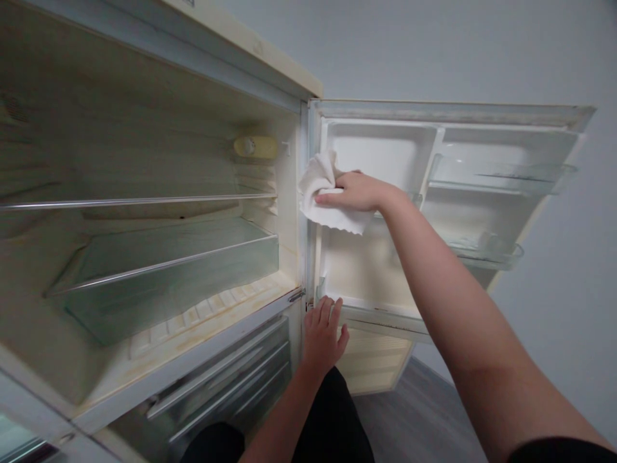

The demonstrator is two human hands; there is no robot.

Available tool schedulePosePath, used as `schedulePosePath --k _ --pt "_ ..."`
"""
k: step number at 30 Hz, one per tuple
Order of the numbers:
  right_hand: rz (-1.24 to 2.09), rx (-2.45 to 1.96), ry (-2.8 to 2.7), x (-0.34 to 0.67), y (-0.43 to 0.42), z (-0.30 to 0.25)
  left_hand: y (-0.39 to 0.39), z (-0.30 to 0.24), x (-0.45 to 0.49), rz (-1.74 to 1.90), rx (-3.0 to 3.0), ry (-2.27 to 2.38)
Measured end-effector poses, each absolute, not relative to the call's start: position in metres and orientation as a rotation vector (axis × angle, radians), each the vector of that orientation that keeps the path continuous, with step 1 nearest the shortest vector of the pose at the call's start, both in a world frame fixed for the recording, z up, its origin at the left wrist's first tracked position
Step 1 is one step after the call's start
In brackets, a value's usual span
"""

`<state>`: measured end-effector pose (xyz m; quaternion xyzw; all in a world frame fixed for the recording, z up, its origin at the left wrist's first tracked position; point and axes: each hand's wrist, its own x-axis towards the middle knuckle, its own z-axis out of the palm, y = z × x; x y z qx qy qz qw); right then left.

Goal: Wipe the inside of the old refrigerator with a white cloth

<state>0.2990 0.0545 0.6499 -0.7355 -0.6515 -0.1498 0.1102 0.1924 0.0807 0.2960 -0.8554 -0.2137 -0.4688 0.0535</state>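
Note:
A white cloth [322,193] is pressed against the inner edge of the open fridge door [380,270], near the hinge side. My right hand [357,191] lies on the cloth, fingers together, holding it to the door. My left hand [324,334] rests lower down with its fingers flat on the bottom edge of the door, by the fridge frame [303,212]. The fridge stands open with nothing stored in it.
Inside the fridge are glass shelves [159,257], a yellowed thermostat knob [254,146] and drawers [226,379] below. The door carries clear plastic racks [501,177]. A grey wall is behind, and a wood-look floor [414,418] below.

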Motion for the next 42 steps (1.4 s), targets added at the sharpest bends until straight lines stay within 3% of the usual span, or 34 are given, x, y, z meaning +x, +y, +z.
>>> schedulePosePath --k 42 --pt "-0.508 -2.109 -1.889 0.2979 0.051 0.6474 0.0791 0.2965 0.1915 -1.436 -2.648 -0.649"
